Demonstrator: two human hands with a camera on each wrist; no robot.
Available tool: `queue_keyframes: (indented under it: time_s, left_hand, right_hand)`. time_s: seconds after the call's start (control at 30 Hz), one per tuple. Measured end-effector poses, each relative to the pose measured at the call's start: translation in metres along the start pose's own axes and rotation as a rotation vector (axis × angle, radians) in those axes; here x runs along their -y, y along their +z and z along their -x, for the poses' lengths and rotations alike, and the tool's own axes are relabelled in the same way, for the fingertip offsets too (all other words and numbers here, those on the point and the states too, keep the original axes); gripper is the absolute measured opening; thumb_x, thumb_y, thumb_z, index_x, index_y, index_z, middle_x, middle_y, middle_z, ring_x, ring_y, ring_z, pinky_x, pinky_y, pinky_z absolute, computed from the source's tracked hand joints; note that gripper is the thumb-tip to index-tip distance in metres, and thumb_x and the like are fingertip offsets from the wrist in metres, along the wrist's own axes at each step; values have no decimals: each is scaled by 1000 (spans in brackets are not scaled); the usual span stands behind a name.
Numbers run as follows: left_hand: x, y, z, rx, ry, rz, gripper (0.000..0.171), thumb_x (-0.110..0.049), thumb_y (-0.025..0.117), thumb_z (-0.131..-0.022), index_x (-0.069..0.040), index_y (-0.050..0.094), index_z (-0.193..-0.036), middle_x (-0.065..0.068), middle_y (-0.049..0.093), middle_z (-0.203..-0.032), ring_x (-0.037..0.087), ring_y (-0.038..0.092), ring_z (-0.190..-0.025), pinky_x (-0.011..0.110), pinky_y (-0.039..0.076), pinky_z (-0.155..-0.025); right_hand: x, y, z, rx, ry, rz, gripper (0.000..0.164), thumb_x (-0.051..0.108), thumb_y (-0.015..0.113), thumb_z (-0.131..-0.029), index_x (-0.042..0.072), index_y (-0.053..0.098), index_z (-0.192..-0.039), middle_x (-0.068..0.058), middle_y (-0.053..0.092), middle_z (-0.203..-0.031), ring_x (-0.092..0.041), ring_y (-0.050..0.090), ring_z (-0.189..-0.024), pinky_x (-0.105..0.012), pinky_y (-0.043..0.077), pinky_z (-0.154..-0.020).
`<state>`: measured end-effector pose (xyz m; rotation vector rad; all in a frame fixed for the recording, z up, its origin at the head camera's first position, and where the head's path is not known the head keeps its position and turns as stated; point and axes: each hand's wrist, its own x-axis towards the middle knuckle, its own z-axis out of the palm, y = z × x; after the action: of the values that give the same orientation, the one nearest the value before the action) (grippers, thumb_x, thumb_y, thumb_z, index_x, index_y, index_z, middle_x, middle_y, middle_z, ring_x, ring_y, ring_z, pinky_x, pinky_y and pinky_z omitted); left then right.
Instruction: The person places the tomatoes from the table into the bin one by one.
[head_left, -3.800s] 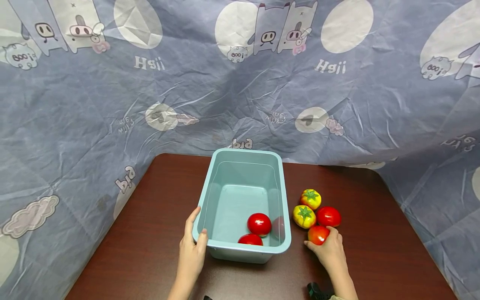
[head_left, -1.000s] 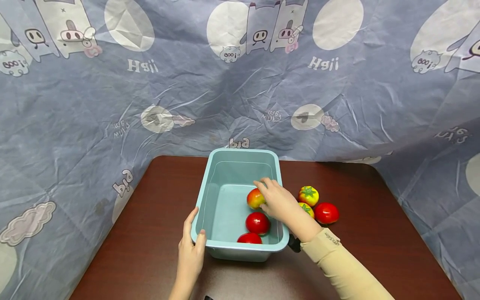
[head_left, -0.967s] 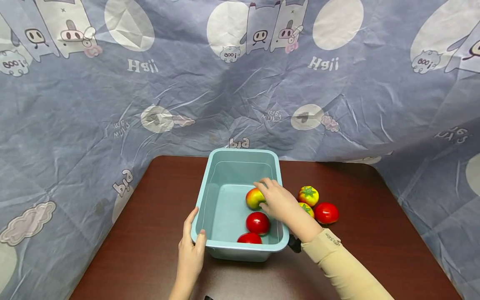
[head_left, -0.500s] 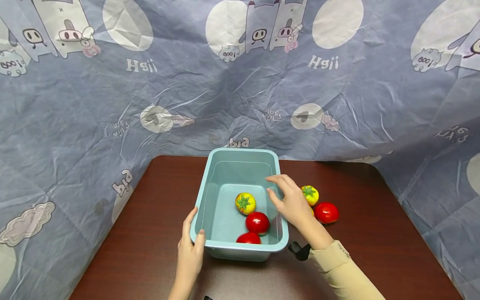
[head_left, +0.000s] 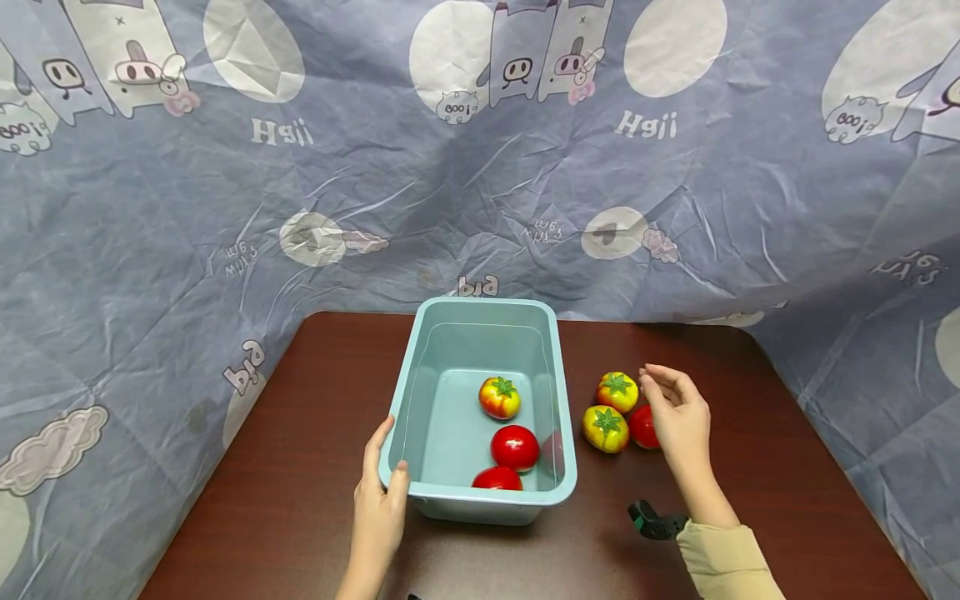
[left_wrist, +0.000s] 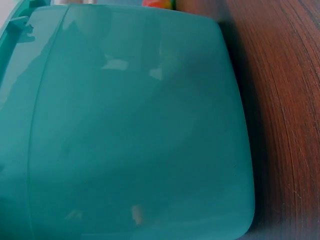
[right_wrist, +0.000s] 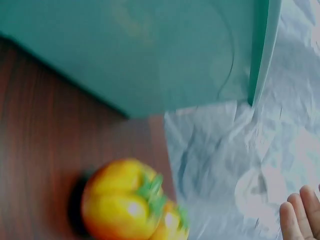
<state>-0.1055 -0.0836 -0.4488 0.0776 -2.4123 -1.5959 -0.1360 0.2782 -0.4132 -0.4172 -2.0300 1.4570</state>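
My left hand (head_left: 379, 505) holds the near left corner of a light blue plastic bin (head_left: 491, 343), thumb at the front rim and fingers along the side. Inside the bin lie a red-and-yellow tomato (head_left: 499, 397) with a green star-shaped top and two plain red tomatoes (head_left: 515, 448). To the bin's right, my right hand (head_left: 684, 423) hovers with loosely bent fingers and nothing in them. It partly covers a red tomato (head_left: 643, 427) on the table. Beside that one are a yellow-green tomato (head_left: 606, 429) and a red-and-yellow tomato (head_left: 618, 392), both stem up.
The brown wooden table (head_left: 285, 467) ends at the back against a grey-blue printed cloth (head_left: 390, 200). A black strap (head_left: 654, 522) shows by my right wrist. In the left wrist view, the bin's outer wall (left_wrist: 140, 125) fills most of the picture.
My right hand carried a tomato from the table group into the bin, let it go, and moved back right over the group. That tomato rolled a little inside. My left hand stayed on the bin.
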Motion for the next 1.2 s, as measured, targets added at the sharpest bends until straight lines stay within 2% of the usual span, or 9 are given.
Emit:
queue_keyframes:
  time_s: [0.13, 0.27, 0.4, 0.5, 0.57, 0.67, 0.77, 1.0, 1.2]
  left_hand:
    - [0, 0, 0, 1, 13, 7, 61, -8, 49, -92, -36, 42, -146, 1, 62, -127, 11, 41, -65, 32, 38, -71]
    - [0, 0, 0, -4, 18, 3, 61, -8, 49, -93, -36, 42, -146, -2, 58, -137, 13, 45, -74, 33, 39, -74]
    - [0, 0, 1, -4, 7, 2, 61, -9, 48, -93, -37, 41, -147, -3, 54, -143, 19, 51, -87, 36, 41, -78]
    - [0, 0, 1, 1, 2, 3, 61, -9, 47, -94, -37, 40, -147, -3, 51, -147, 19, 54, -99, 40, 43, -83]
    - [0, 0, 1, 1, -3, 3, 61, -9, 47, -94, -37, 40, -148, -3, 50, -148, 19, 56, -106, 43, 43, -86]
    - [1, 0, 1, 1, -8, 6, 61, -9, 47, -94, -36, 40, -147, -2, 49, -149, 20, 57, -112, 46, 44, -89]
    - [1, 0, 0, 4, -7, 9, 60, -9, 47, -94, -36, 40, -147, -2, 49, -149, 20, 56, -113, 47, 43, -90]
    - [0, 1, 0, 6, -10, 20, 60, -10, 48, -94, -36, 41, -147, 0, 49, -149, 24, 55, -124, 52, 43, -96]
    - [0, 2, 1, 11, -16, 23, 60, -10, 48, -94, -38, 41, -147, -1, 49, -149, 23, 55, -125, 52, 42, -97]
  right_hand:
    - [-19, -16, -1, -63, 60, 82, 30, 20, 64, -95, 4, 67, -119, 30, 62, -92, 15, 60, -82, -3, 45, -75]
    - [-35, -28, -1, -96, 111, 191, 32, 27, 64, -94, 7, 68, -119, 32, 59, -92, 21, 52, -81, -3, 41, -71]
    - [-49, -35, 0, -95, 146, 283, 37, 30, 64, -94, 7, 66, -122, 6, 70, -108, 23, 46, -82, -2, 38, -69]
    - [-58, -38, 0, -83, 164, 321, 41, 32, 64, -93, 4, 64, -125, -14, 66, -123, 9, 57, -91, -1, 37, -72]
    - [-64, -40, 0, -61, 185, 343, 46, 33, 64, -93, 3, 61, -128, -19, 63, -128, -9, 62, -103, -6, 43, -83]
    - [-74, -41, -1, -2, 212, 357, 58, 35, 64, -93, -1, 51, -136, -23, 55, -135, -35, 53, -123, -31, 46, -102]
    - [-83, -41, -2, 77, 247, 376, 72, 37, 65, -92, -5, 39, -144, -28, 46, -141, -43, 43, -130, -54, 36, -108]
    - [-93, -38, -7, 243, 309, 461, 92, 40, 68, -89, -9, 20, -150, -34, 30, -147, -47, 31, -133, -59, 30, -111]
    - [-98, -36, -10, 308, 338, 491, 96, 38, 67, -88, -11, 14, -151, -36, 24, -149, -49, 28, -135, -61, 27, -112]
